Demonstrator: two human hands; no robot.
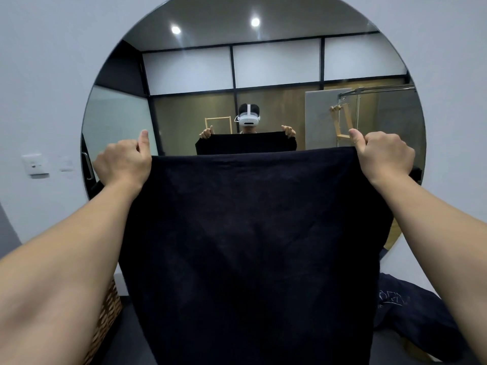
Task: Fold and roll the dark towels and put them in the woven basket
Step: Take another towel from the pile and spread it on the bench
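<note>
place: probably a bathroom set in a studio or lab | cues: round wall mirror (253, 88) at 12 o'clock; wall switch (35, 164) at 9 o'clock; reflected glass shower enclosure (382, 114) at 1 o'clock; frosted partition panels (276, 64) behind

Two dark towels are in view: one towel (247, 246) held up and spread, and a second towel (419, 314) lying crumpled at lower right. One woven basket (109, 309) shows at lower left. Two hands are raised, the left hand (123, 162) and the right hand (382, 156). One round mirror (126, 106) hangs on the wall, one wall switch (35, 164) beside it. Two ceiling lights (176, 29) show in the reflection.
</note>
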